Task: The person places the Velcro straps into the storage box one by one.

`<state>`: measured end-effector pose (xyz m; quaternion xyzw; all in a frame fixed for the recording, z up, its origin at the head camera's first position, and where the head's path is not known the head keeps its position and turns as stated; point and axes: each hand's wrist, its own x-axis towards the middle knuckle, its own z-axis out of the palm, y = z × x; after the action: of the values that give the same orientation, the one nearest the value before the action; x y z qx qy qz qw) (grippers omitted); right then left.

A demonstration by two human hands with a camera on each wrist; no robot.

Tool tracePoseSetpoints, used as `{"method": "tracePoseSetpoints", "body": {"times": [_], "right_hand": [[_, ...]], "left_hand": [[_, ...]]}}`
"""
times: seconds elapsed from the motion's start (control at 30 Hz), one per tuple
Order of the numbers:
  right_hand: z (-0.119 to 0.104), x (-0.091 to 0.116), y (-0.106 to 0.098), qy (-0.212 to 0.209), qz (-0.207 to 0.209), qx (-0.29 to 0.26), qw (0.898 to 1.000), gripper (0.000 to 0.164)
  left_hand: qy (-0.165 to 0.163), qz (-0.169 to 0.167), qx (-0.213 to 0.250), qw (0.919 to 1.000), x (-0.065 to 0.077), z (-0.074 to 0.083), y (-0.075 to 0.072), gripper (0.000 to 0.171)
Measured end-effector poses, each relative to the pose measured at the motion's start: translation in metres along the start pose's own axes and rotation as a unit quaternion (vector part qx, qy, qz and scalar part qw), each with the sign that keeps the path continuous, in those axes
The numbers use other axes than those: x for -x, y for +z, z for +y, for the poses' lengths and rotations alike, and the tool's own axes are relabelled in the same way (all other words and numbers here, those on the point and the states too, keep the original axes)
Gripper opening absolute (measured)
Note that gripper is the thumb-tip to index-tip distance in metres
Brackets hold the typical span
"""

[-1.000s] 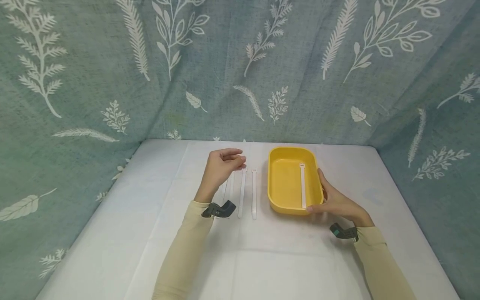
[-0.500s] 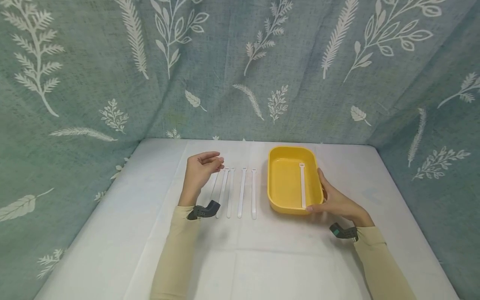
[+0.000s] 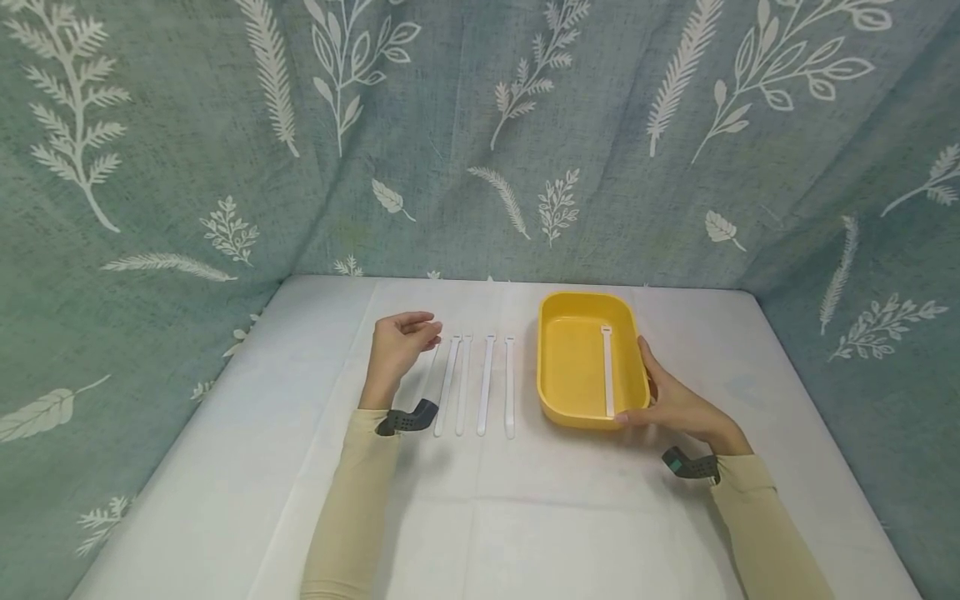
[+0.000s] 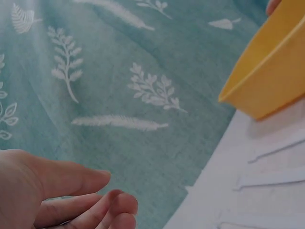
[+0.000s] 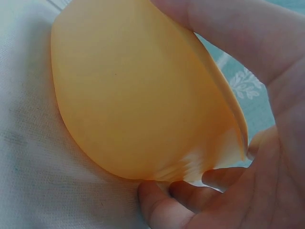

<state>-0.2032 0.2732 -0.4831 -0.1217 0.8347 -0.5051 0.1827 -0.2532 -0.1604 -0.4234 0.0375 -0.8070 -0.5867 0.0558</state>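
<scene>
White cloth [image 3: 555, 533] runs beneath cut-off sleeves [image 3: 348, 508]. The right hand [image 3: 684, 408] grips the yellow tray [image 3: 572, 358], some fingers hidden from the head view; one strip [image 3: 608, 371] lies inside. Beside the white strips [image 3: 486, 385], the left hand [image 3: 396, 354], relaxed, holds nothing, partly masking the faintest.

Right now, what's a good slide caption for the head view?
Right hand grips tray holding one strip; left hand near more strips.

Smooth glossy plastic tray [image 3: 570, 367], plastic-looking strips [image 3: 486, 386], woven tablecloth [image 3: 555, 533], matt cloth backdrop [image 3: 442, 150]

Head view looks forward-down; nearer wrist views share the tray [image 3: 570, 367].
</scene>
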Motion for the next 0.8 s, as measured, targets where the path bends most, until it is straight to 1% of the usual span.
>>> {"method": "tracePoseSetpoints", "body": {"times": [0.2,0.4,0.53,0.63,0.8], "right_hand": [[0.000,0.000,0.001,0.006,0.001,-0.005,1.000,0.139],[-0.001,0.000,0.002,0.001,0.003,-0.004,1.000,0.140],[0.000,-0.001,0.001,0.000,0.002,-0.007,1.000,0.141],[0.000,-0.001,0.001,0.000,0.003,-0.003,1.000,0.142],[-0.001,0.000,0.002,0.000,0.004,0.000,1.000,0.142]], "left_hand": [[-0.014,-0.002,-0.009,0.9999,-0.005,-0.011,0.000,0.031],[-0.025,-0.010,-0.046,0.9986,-0.009,-0.021,0.004,0.035],[-0.043,-0.016,-0.072,0.9963,-0.012,-0.029,0.008,0.037],[-0.050,-0.016,-0.092,0.9944,-0.013,-0.034,0.011,0.036],[-0.054,-0.023,-0.113,0.9918,-0.014,-0.040,0.012,0.036]]}}
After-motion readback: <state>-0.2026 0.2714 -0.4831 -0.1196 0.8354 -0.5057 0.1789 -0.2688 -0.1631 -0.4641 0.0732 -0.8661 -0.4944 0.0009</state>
